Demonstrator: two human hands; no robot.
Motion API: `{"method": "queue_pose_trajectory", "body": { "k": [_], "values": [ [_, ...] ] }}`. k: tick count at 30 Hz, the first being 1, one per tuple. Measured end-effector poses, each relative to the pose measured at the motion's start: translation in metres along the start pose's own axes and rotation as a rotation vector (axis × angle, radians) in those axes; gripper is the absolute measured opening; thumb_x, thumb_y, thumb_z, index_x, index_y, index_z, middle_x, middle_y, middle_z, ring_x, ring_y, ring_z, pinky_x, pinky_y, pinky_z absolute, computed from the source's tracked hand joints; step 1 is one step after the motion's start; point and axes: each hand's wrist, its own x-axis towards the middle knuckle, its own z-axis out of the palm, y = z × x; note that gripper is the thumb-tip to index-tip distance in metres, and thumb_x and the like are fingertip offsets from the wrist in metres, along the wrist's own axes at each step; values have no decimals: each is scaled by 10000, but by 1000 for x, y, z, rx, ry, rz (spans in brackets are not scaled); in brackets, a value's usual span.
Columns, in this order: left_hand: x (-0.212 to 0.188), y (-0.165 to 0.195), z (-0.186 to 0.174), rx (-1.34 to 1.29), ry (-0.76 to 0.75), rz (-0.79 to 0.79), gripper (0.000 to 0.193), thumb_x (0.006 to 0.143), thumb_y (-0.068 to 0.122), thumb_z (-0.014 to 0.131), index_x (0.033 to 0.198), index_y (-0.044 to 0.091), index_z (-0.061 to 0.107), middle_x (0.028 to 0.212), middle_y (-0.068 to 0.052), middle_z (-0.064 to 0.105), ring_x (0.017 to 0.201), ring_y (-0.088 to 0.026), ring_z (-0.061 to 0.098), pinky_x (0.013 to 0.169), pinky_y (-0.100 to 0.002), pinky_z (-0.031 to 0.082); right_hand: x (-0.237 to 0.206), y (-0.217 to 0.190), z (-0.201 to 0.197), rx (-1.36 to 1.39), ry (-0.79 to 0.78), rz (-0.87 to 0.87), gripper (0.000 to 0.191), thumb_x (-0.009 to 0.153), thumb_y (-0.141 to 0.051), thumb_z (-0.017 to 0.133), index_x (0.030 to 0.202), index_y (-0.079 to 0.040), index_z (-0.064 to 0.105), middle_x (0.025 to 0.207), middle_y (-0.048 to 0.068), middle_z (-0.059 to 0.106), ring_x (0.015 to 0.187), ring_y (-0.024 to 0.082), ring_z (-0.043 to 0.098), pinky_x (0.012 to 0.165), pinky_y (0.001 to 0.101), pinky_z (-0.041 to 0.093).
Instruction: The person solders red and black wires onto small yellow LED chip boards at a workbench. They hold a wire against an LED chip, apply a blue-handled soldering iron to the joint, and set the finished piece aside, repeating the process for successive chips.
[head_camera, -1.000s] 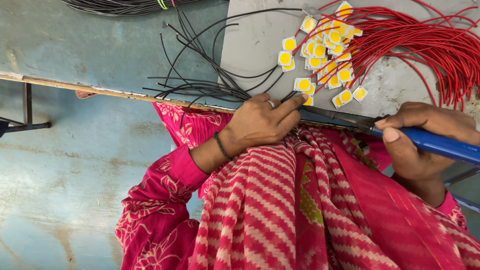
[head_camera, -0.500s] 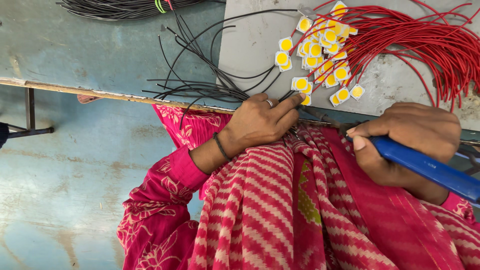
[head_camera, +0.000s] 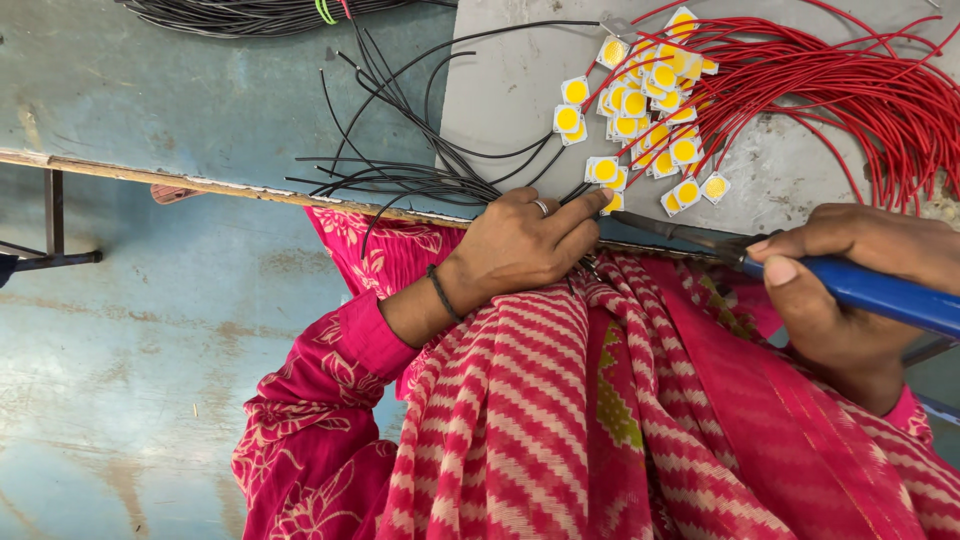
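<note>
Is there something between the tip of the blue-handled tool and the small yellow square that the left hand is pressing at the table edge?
Nothing visible does. The blue-handled tool in the right hand points its metal tip along the table edge toward the yellow square under the left hand forefinger. Only bare grey board lies between; the red wires lie farther up.

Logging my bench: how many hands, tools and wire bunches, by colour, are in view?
Hands: 2, left hand and right hand
Blue-handled tool: 1
Red wire bunch: 1
Black wire bunches: 2, loose black bunch and tied black bundle
Total: 6
</note>
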Motion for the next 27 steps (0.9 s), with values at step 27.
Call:
{"method": "queue_pose_trajectory", "body": {
  "k": [27],
  "values": [
    [-1,0,3,-10,3,-20,114,891,174,663,959,89,630,1257,-72,693,713,-131,664,629,-341,521,12,-9,-1,-28,-60,-34,142,971,-122,765,930,7,722,690,92,658,535,136,613,522,227,451]
  ]
}}
